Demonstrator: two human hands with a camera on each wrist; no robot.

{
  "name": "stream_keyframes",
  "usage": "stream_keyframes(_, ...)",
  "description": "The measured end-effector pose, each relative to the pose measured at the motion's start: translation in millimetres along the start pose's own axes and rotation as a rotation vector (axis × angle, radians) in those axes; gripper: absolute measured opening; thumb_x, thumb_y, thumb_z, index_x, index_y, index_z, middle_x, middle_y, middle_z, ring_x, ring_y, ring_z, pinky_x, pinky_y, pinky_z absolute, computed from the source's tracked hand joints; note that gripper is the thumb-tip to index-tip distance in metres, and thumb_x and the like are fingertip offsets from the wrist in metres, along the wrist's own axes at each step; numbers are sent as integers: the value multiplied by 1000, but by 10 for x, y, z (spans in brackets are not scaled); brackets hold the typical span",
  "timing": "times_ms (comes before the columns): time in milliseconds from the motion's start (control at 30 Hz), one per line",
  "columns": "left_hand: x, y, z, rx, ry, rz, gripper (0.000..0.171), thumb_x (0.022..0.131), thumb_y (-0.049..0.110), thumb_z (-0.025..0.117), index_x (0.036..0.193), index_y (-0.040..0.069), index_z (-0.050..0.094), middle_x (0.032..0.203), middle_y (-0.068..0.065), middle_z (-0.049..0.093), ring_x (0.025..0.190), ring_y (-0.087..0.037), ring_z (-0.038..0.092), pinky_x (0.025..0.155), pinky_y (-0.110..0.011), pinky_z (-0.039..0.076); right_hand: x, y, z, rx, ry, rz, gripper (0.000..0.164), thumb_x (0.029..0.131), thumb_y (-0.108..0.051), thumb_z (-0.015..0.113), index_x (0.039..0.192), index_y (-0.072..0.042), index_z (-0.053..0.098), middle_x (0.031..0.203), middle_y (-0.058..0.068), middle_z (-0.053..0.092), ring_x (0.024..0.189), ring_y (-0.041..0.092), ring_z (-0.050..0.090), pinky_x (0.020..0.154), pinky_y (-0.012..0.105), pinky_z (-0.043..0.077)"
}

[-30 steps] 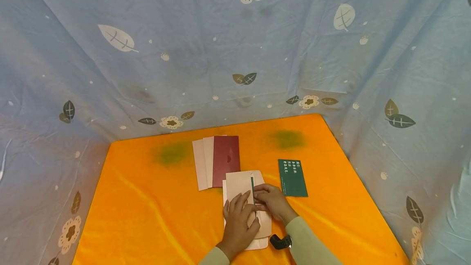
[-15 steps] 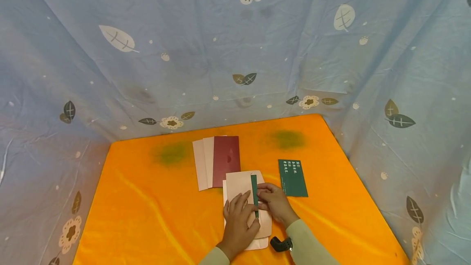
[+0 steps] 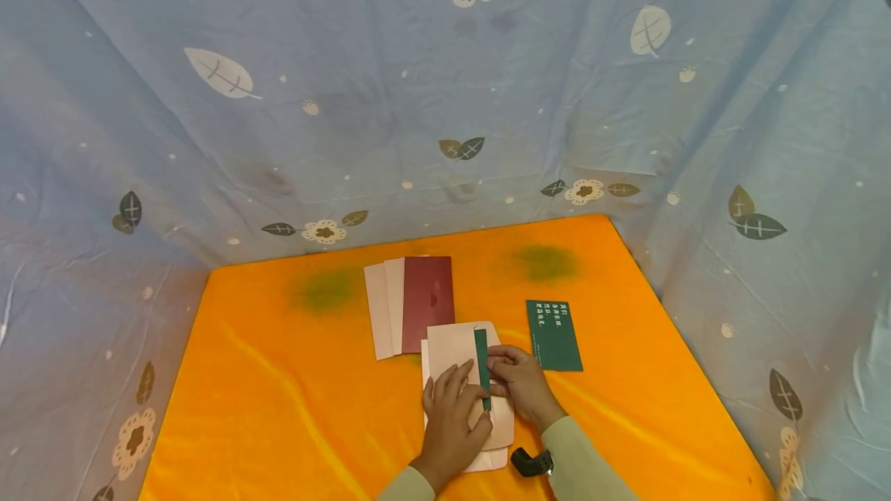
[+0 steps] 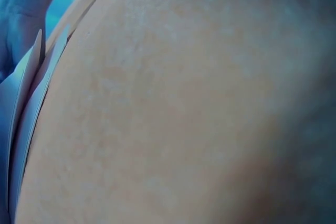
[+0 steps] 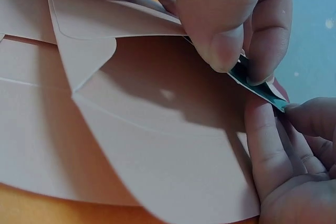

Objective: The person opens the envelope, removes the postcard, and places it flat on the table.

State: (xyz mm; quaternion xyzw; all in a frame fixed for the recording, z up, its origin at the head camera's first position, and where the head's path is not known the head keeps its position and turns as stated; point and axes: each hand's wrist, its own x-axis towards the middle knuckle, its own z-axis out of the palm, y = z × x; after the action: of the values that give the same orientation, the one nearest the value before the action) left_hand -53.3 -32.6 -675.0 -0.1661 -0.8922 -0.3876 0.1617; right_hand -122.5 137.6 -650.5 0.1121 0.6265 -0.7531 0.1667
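A pale pink envelope (image 3: 452,342) lies on top of another, its flap (image 5: 199,182) spread toward the right. A green card (image 3: 483,362) shows as a narrow strip along the envelope's mouth, the rest of it hidden inside. My left hand (image 3: 452,416) rests across the envelope with fingers spread; in the right wrist view its fingertips press at the mouth, right by the card. The right hand (image 3: 524,385) pinches the card's edge between thumb and fingers. My left wrist view is mostly filled by blurred skin, with the envelope edges (image 4: 31,114) at its left.
Behind the envelopes, a dark red envelope (image 3: 428,304) overlaps two pale ones (image 3: 379,311). Another green card (image 3: 554,336) with white lettering lies to the right of the right hand. Blue patterned cloth (image 3: 362,122) encloses the orange table cover (image 3: 278,377) at the back and sides.
The right hand has shifted slightly right, and the visible green strip at the envelope's mouth has widened. My left hand has stayed in place.
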Motion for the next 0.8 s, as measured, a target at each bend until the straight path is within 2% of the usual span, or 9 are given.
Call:
stream_keyframes(333, -2, -27, 17, 26, 14, 10, 18, 87, 19, 74, 104, 25, 71, 159, -10, 55, 143, -37, 46, 104, -80, 23, -18, -19, -68, -53, 23, -19, 32, 107, -3, 65, 136, 10, 64, 111, 18, 72, 93, 26, 73, 74, 36, 65)
stream_keyframes(633, -7, -37, 13, 22, 7, 9, 18, 87, 17, 74, 102, 25, 73, 159, -10, 55, 143, -36, 46, 103, -80, 23, -44, -85, -166, -129, 100, -37, 32, 107, -6, 66, 136, 8, 67, 110, 17, 73, 86, 25, 70, 66, 34, 63)
stream_keyframes(800, -6, -42, 31, 28, 6, 6, 16, 87, 18, 74, 101, 25, 73, 158, -9, 56, 143, -36, 47, 103, -80, 23, -39, -109, -231, -171, 142, -61, 29, 106, -4, 67, 134, 6, 69, 110, 16, 75, 88, 27, 72, 65, 34, 62)
